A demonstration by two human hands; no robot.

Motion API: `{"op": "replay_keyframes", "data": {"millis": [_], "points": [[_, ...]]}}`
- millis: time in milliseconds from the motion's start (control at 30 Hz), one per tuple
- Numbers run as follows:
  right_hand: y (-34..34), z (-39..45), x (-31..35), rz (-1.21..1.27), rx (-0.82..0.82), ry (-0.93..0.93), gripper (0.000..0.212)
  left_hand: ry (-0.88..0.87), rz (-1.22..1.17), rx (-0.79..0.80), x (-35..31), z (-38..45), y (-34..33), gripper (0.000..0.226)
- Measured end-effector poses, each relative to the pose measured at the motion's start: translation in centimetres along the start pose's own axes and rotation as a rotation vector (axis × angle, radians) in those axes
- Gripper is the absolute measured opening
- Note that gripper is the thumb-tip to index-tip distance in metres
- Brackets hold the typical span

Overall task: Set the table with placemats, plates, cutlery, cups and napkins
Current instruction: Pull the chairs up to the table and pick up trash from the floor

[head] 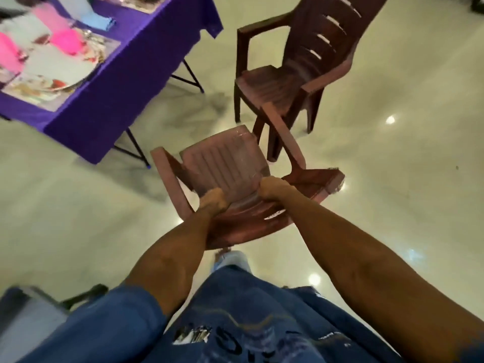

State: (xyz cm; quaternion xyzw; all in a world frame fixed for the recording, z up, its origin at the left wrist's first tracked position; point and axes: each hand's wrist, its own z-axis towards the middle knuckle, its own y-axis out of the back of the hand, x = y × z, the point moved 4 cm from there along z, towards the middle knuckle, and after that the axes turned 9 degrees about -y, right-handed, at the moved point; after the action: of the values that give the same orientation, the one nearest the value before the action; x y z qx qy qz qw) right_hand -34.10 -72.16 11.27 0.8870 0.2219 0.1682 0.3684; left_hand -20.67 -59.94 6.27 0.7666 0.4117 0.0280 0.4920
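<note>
Two hands grip the top rail of a maroon plastic armchair's [225,163] backrest: the left hand [213,201] and the right hand [272,188] both have their fingers curled over the rail's edge, set a little apart. The chair leans, its seat facing away from the person and toward the table [110,82], which stands well apart at the upper left under a purple tablecloth. A second maroon armchair [301,69] stands upright just beyond the held one, and the held chair's right armrest nearly meets its front legs.

On the table the setting looks mostly laid: a printed placemat [34,96] near the corner carries a plate [60,66], with pink napkins [65,40] beside it and a light blue folded cloth [100,20] farther back. Blur hides any cutlery or cups.

The chair is likely light and stiff, moulded in one piece, so it should lift or drag easily from the backrest. The glossy tiled floor [392,166] would let its legs slide, perhaps too freely. Gripping the top rail with both hands gives good control of tilt; the armrests would be a steadier hold for carrying it level. The risk is knocking the other chair or catching the hanging tablecloth while steering it in.
</note>
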Motion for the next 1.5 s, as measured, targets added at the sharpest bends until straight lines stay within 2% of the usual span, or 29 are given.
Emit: {"op": "replay_keyframes", "data": {"millis": [67, 233, 400, 567, 633, 700, 800, 900, 967, 1000, 1067, 1133, 1200, 1333, 1500], "points": [[-0.1, -0.8, -0.7, -0.040, 0.009, 0.047, 0.032, 0.055, -0.031, -0.008, -0.6, -1.7, -0.4, 0.046], [-1.0, -1.1, -2.0, -0.104, 0.103, 0.120, 0.031, 0.141, -0.046, 0.073, -1.2, -3.0, -2.5, 0.032], [-1.7, -0.1, -3.2, -0.237, 0.118, 0.201, 0.026, 0.189, -0.079, 0.160, -2.3, -3.2, -4.0, 0.037], [-1.4, -0.1, -4.3, -0.250, 0.218, 0.280, 0.037, 0.199, -0.116, 0.157, -3.2, -4.1, -4.4, 0.036], [-1.5, 0.5, -4.8, -0.284, 0.230, 0.302, 0.038, 0.181, -0.116, 0.153, -3.9, -4.6, -4.2, 0.031], [-1.5, 0.7, -5.1, -0.308, 0.218, 0.342, 0.049, 0.177, -0.108, 0.138, -4.7, -5.2, -4.0, 0.029], [-0.9, -0.2, -5.2, -0.219, 0.161, 0.445, 0.087, 0.237, -0.088, 0.055, -6.1, -6.9, -2.9, 0.032], [0.1, -2.5, -5.4, -0.163, 0.172, 0.592, 0.087, 0.400, 0.001, -0.207, -6.7, -9.2, -1.6, 0.033], [0.5, -4.0, -6.1, -0.246, 0.158, 0.691, 0.094, 0.562, 0.019, -0.351, -6.1, -10.7, -1.5, 0.049], [0.7, -4.7, -6.9, -0.315, 0.131, 0.746, 0.093, 0.660, 0.003, -0.378, -6.2, -11.5, -2.0, 0.062], [0.4, -5.4, -8.3, -0.469, -0.014, 0.847, 0.070, 0.781, -0.027, -0.396, -6.4, -12.4, -3.0, 0.086], [0.3, -6.2, -9.3, -0.548, -0.212, 0.903, 0.038, 0.808, -0.056, -0.389, -7.2, -13.0, -3.3, 0.089], [0.7, -6.8, -10.1, -0.550, -0.340, 0.952, 0.021, 0.831, -0.092, -0.420, -7.9, -13.6, -3.6, 0.080], [1.8, -6.0, -11.5, -0.598, -0.388, 1.064, 0.019, 0.878, -0.168, -0.456, -9.5, -14.2, -4.7, 0.065], [3.1, -3.7, -12.5, -0.560, -0.410, 1.098, 0.018, 0.900, -0.151, -0.501, -12.2, -13.8, -4.8, 0.055]]}}
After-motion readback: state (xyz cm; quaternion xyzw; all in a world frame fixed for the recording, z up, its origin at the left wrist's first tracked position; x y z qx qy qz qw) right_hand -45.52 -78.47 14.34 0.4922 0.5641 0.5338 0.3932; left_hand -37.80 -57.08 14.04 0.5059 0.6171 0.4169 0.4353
